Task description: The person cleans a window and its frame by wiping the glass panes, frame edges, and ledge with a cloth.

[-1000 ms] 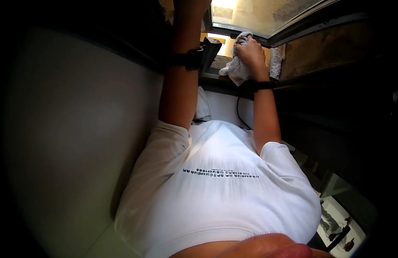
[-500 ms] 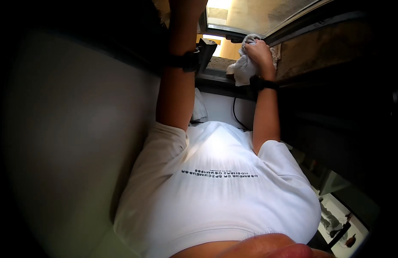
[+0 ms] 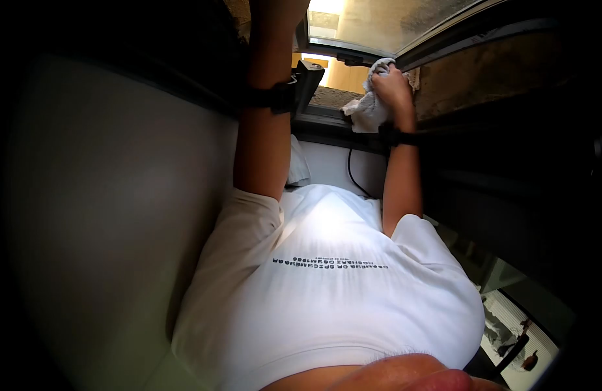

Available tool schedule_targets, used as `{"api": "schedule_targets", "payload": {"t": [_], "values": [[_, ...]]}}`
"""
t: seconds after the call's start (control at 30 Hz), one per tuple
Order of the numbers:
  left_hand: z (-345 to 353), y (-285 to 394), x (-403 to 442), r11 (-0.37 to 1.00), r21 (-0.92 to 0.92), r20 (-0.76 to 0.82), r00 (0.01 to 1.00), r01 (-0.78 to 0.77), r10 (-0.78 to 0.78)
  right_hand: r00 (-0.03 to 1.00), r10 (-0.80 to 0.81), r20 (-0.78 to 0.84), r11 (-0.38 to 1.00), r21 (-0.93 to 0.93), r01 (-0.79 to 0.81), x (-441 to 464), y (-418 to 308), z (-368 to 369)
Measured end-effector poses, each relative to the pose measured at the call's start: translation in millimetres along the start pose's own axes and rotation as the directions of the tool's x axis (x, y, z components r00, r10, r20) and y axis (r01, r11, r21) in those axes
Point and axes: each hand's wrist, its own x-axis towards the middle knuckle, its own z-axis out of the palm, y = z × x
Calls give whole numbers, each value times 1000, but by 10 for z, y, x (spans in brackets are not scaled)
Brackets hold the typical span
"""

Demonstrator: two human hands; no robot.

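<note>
In the head view, my right hand (image 3: 393,88) is closed round a crumpled white cloth (image 3: 366,116). It presses the cloth against the window frame, near the lower corner of a tilted glass pane (image 3: 372,26). A loose end of the cloth hangs over the dark sill. My left arm stretches up to the top edge, where the shaded back of my left hand (image 3: 278,36) shows in part. Its fingers lie out of view, so what they touch is hidden. Both wrists wear dark bands.
A dark metal frame piece (image 3: 307,85) stands between my arms at the window opening. Below the sill, a black cable (image 3: 353,173) runs down a white surface. A large grey panel (image 3: 118,208) is close on my left. Brownish wall (image 3: 483,85) lies right of the window.
My right hand and the cloth have shifted very slightly downward in view. My left arm appears a little further left. The grip on the cloth is the same.
</note>
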Motion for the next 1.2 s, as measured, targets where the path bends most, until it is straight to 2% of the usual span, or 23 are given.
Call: {"api": "schedule_targets", "payload": {"t": [0.1,0.13,0.23,0.27,0.37,0.4,0.43,0.53,0.7,0.8,0.9,1.0,1.1,1.2], "values": [[4,31,-32,1000,23,-21,1000,19,-18,995,-87,47,988,135,80,-48,-26,-102],[2,35,-36,999,26,-32,999,24,-23,995,-79,63,990,120,71,-104,-31,-161],[-53,-46,-31,999,17,-18,999,38,-38,993,-9,-118,994,105,22,-238,-120,-216],[-63,-79,-48,999,5,-22,999,41,-41,988,73,-138,996,66,-64,-430,-356,-425],[-38,-9,-46,998,-3,-5,998,58,-58,863,-25,-504,993,87,80,-388,-233,-466],[-11,41,-13,997,12,3,997,77,-77,838,-8,-545,989,119,87,-397,-301,-553],[-21,53,-18,995,19,7,995,96,-96,830,6,-557,989,125,77,-365,-282,-521],[-10,8,-20,998,57,1,1000,-8,8,820,66,-568,987,156,29,-200,-101,-363],[-7,-27,-7,999,3,-6,999,35,-35,859,203,-471,962,258,-86,-55,117,-102],[-22,-48,-52,999,-12,-4,999,34,-34,799,176,-576,972,228,-50,-174,22,-198],[-6,-53,-53,999,-24,9,999,47,-46,614,77,-786,988,143,60,-227,-72,-324],[-21,-19,-79,998,-12,5,999,54,-54,454,-61,-889,979,34,200,-247,-114,-458],[-31,17,-58,998,3,-10,998,59,-59,468,9,-884,951,152,270,-178,-56,-369],[-24,41,-23,999,-20,-26,999,36,-37,586,73,-807,945,244,218,-156,9,-256]]}}
